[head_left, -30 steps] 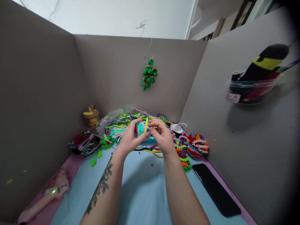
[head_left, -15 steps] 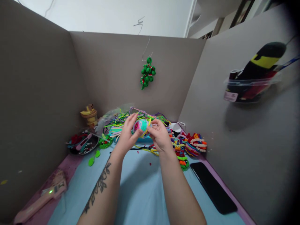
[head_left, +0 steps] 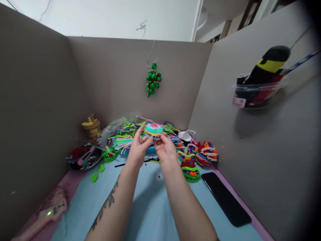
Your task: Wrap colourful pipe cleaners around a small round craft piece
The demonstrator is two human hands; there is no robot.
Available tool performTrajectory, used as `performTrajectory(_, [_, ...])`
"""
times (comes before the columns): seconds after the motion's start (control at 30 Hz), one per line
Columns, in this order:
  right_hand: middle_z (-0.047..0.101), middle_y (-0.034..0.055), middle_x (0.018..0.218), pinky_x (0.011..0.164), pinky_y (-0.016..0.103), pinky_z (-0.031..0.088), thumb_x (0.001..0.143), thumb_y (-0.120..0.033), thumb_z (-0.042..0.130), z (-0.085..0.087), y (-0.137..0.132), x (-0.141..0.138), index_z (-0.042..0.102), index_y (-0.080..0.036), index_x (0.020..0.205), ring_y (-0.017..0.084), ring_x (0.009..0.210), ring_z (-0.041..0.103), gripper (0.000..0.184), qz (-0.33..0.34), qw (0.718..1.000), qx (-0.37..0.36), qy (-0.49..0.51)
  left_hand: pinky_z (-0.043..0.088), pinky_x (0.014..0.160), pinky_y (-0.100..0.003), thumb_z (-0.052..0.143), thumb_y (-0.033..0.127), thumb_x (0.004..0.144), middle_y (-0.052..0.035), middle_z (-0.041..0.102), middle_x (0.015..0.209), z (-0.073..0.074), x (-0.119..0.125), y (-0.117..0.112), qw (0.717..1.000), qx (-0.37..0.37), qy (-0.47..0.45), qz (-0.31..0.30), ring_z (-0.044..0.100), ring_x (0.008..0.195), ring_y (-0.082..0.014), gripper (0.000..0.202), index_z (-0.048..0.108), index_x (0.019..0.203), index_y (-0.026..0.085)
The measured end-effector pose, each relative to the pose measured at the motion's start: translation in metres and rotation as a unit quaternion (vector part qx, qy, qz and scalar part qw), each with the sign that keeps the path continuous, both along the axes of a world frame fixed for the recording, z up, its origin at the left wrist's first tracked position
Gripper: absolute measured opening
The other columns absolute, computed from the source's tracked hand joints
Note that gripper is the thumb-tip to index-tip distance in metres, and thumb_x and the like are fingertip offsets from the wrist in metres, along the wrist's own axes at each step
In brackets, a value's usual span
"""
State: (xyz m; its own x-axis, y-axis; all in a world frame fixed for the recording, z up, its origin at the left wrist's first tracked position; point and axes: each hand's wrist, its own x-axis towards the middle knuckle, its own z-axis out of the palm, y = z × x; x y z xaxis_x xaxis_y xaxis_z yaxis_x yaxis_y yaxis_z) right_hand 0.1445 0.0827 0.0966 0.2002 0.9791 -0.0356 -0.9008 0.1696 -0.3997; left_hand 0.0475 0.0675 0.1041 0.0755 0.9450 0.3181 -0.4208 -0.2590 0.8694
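Head | coiled disc [head_left: 153,129] | teal, pink centre, yellow rim | level

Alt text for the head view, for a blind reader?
Left hand and right hand together hold a small round disc of turquoise, pink and yellow pipe cleaners above a blue mat; a heap of loose coloured pipe cleaners lies behind.

The coiled pipe-cleaner disc [head_left: 153,129] is sitting at frame centre, tilting nearly flat, face up. It is showing turquoise rings, a pink-red centre and a yellow rim, pinched between the left hand [head_left: 137,152] and the right hand [head_left: 164,150].
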Motion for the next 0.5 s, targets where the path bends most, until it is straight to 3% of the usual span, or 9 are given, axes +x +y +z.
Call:
performTrajectory(0.13, [0.061,-0.0085,0.062,0.05,0.02,0.046,0.061,-0.01,0.069,0.001,-0.007,-0.01,0.05,-0.022,0.074,0.008,0.053,0.058,0.025,0.001,0.999,-0.019,-0.046,0.051,0.076,-0.024,0.075,0.028,0.069,-0.0008,0.067,0.082,-0.008,0.01,0.005,0.997,0.001,-0.057,0.049,0.065,0.079,-0.0132,0.07,0.045,0.133,0.025])
performTrajectory(0.23, [0.059,-0.009,0.06,0.048,0.02,0.042,0.056,-0.014,0.07,0.001,-0.008,-0.014,0.049,-0.022,0.073,0.008,0.051,0.054,0.029,0.001,0.996,-0.047,-0.072,0.052,0.071,-0.025,0.071,0.03,0.073,-0.0012,0.067,0.083,-0.014,0.008,0.01,0.995,0.004,-0.048,0.084,0.065,0.077,-0.0137,0.064,0.046,0.132,0.027])
performTrajectory(0.5, [0.057,-0.0088,0.061,0.049,0.022,0.039,0.055,-0.02,0.071,-0.001,-0.006,-0.016,0.047,-0.023,0.073,0.009,0.052,0.053,0.031,-0.028,0.993,-0.048,-0.104,0.053,0.077,-0.031,0.062,0.035,0.08,-0.0078,0.064,0.114,-0.019,0.001,0.016,0.998,0.018,-0.017,0.053,0.064,0.097,-0.0191,0.053,0.048,0.13,0.028])
